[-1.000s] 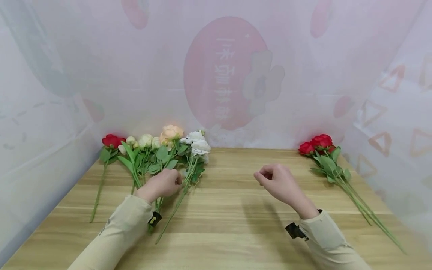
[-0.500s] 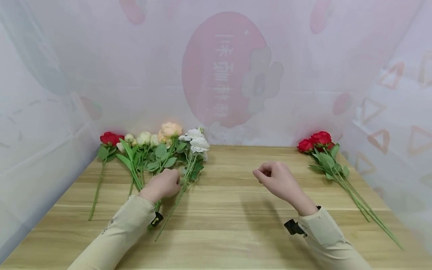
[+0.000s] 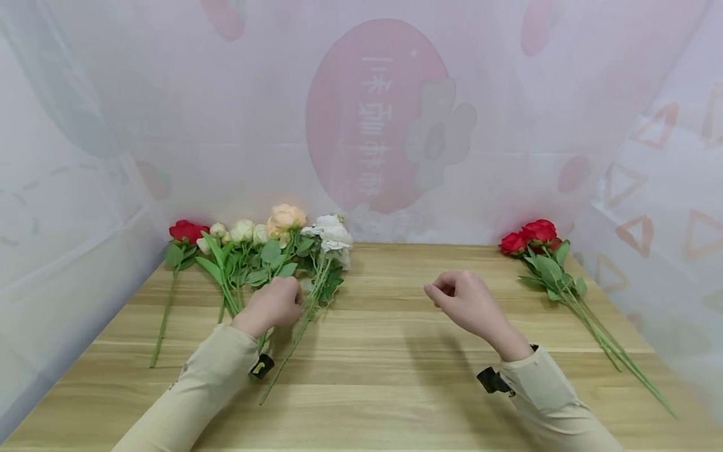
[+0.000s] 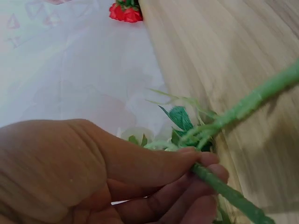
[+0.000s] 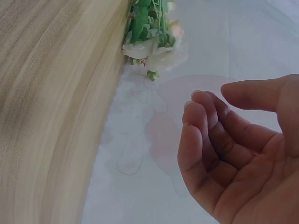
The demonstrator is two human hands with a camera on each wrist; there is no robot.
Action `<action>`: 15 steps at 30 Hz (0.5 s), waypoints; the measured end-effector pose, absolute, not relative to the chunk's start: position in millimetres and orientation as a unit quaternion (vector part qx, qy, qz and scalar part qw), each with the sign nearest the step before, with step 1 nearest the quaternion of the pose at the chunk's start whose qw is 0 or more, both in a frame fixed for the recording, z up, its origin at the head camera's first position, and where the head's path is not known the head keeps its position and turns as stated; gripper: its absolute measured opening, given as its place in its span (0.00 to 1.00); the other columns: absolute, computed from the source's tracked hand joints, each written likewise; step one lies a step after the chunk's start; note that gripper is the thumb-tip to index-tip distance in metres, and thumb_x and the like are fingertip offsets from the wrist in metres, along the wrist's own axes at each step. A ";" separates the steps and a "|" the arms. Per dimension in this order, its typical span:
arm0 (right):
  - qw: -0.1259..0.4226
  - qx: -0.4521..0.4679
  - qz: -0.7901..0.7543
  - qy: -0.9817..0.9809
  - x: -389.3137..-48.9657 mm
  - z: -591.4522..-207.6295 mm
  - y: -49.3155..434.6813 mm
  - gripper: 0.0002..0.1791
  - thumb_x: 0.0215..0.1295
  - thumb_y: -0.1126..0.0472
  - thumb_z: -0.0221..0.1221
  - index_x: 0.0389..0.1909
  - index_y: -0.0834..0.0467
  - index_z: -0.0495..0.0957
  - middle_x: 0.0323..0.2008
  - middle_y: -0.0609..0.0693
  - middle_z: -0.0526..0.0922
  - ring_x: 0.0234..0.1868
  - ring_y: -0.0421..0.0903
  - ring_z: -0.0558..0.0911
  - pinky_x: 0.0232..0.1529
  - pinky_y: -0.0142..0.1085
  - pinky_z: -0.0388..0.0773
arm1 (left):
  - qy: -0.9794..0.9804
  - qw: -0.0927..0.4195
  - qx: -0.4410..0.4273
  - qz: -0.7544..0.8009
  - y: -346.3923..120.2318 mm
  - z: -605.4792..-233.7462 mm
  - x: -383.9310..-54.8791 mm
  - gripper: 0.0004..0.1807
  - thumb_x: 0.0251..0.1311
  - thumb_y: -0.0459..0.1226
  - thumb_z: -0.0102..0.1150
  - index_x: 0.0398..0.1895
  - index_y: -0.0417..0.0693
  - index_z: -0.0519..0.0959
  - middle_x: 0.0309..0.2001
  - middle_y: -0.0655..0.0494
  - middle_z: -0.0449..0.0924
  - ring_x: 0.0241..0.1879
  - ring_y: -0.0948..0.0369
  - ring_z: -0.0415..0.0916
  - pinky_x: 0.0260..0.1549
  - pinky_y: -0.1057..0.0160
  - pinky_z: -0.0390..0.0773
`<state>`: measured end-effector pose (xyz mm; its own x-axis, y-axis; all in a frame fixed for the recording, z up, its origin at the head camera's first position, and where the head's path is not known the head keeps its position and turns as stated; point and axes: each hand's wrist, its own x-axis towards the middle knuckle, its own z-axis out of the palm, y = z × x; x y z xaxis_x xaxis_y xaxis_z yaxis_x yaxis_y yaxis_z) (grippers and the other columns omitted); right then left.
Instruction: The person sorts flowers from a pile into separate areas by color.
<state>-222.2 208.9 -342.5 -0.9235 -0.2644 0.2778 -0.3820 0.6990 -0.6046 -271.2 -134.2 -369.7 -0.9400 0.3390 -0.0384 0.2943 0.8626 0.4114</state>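
My left hand (image 3: 273, 307) is over the flower bunch on the table's left half. In the left wrist view its thumb and fingers pinch a green flower stem (image 4: 233, 196); a thicker, lighter stem (image 4: 261, 95) runs beside the fingertips. Which bloom the pinched stem bears is hidden. Just right of this hand lies the white flower (image 3: 333, 232), its long stem (image 3: 290, 355) slanting toward me. Behind the hand is a peach flower (image 3: 286, 218). My right hand (image 3: 465, 304) hovers over the table's right half, fingers loosely curled and nothing between them.
At far left lies a single red flower (image 3: 189, 231), with cream blooms (image 3: 243, 230) beside it. Red flowers (image 3: 539, 232) with long stems lie at the right. The wooden table (image 3: 373, 376) meets printed cloth walls (image 3: 254, 125) at the back and sides.
The white blooms have shifted and turned a little beside my left hand, which moved only slightly. My right hand stays in place. The whole head view has tilted slightly.
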 end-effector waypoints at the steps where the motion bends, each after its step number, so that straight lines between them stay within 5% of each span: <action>1: 0.084 0.175 0.345 -0.918 -222.2 -342.3 208.9 0.12 0.71 0.59 0.59 0.25 0.54 0.81 0.19 0.44 0.77 0.18 0.44 0.72 0.22 0.38 0.70 | 0.963 0.052 0.166 0.207 -134.0 -369.0 -271.0 0.21 0.43 0.21 0.45 0.11 0.53 0.53 0.14 0.61 0.42 0.16 0.64 0.40 0.15 0.67 0.45; 12: 0.081 0.179 0.347 -0.917 -222.1 -341.8 207.7 0.12 0.70 0.60 0.59 0.25 0.54 0.81 0.19 0.44 0.77 0.19 0.43 0.73 0.22 0.38 0.71 | 0.946 -0.008 0.182 0.268 -126.2 -357.8 -263.9 0.22 0.54 0.23 0.46 0.14 0.53 0.53 0.15 0.61 0.44 0.16 0.63 0.41 0.18 0.65 0.46; 15: 0.083 0.180 0.348 -0.916 -222.0 -342.1 207.7 0.12 0.70 0.60 0.59 0.25 0.54 0.81 0.19 0.44 0.77 0.19 0.43 0.73 0.22 0.38 0.71 | 0.941 -0.039 0.176 0.288 -122.2 -352.7 -261.7 0.20 0.60 0.25 0.53 0.13 0.51 0.64 0.13 0.63 0.56 0.14 0.66 0.49 0.18 0.65 0.53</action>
